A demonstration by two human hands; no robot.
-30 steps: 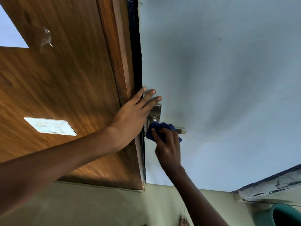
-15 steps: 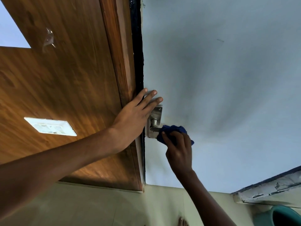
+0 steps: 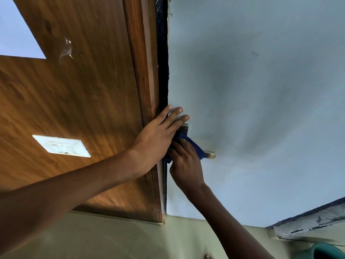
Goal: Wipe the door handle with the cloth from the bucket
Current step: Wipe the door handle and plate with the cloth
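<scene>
A metal lever door handle [image 3: 209,153] sticks out from the pale blue-grey door [image 3: 261,109]; only its free end and the top of its back plate [image 3: 184,128] show. My right hand [image 3: 184,163] presses a dark blue cloth [image 3: 196,148] around the lever close to the plate. My left hand [image 3: 158,135] lies flat with fingers spread across the door's edge and the wooden frame [image 3: 145,71], just above the plate, holding nothing.
A brown wooden panel [image 3: 74,90] with a white switch plate [image 3: 61,145] fills the left. A teal bucket rim [image 3: 328,251] shows at the bottom right, under a chipped ledge [image 3: 308,223]. Beige floor tiles [image 3: 112,240] and a toe [image 3: 206,256] lie below.
My right hand has slid the cloth left along the lever toward the back plate, uncovering the lever's free end. My left hand has stayed on the door edge.
</scene>
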